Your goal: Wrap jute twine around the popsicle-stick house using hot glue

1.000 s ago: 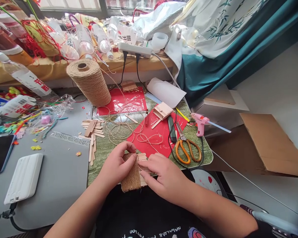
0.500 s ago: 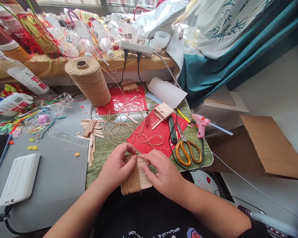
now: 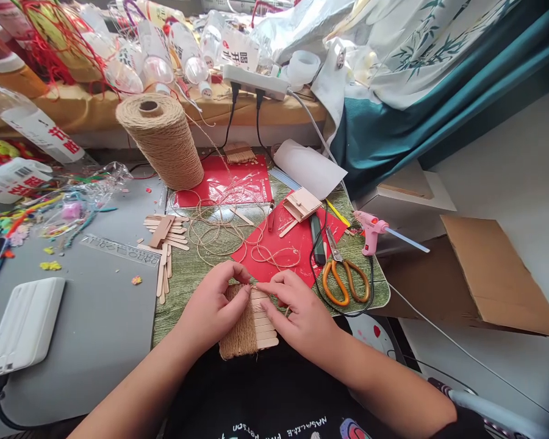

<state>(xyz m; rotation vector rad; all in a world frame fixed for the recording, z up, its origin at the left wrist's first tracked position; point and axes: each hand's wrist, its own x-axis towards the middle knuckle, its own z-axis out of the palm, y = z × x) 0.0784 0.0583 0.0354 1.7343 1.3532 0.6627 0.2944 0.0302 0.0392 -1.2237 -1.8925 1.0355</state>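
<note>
A flat panel of wooden craft sticks [image 3: 264, 326] is held near my body, its left part wrapped in rows of jute twine [image 3: 238, 332]. My left hand [image 3: 220, 300] grips the wrapped part, thumb on its face close to the top edge. My right hand [image 3: 297, 308] holds the bare-stick side, its index fingertip touching the top edge beside my left thumb. Any twine pinched between the fingertips is too small to make out. Loose twine [image 3: 215, 238] lies in loops beyond my hands and runs from a large twine spool [image 3: 162, 143] standing upright.
Scissors [image 3: 345, 280], a dark green utility knife [image 3: 318, 241] and a pink glue gun [image 3: 370, 231] lie to the right. A small stick box [image 3: 302, 204] rests on red paper [image 3: 256, 253]. Loose craft sticks [image 3: 167, 235] are at left. A power strip [image 3: 256, 82] sits on the sill.
The view has shifted slightly, so the left-side items sit a little further left. Both hands keep nearly the same hold on the panel.
</note>
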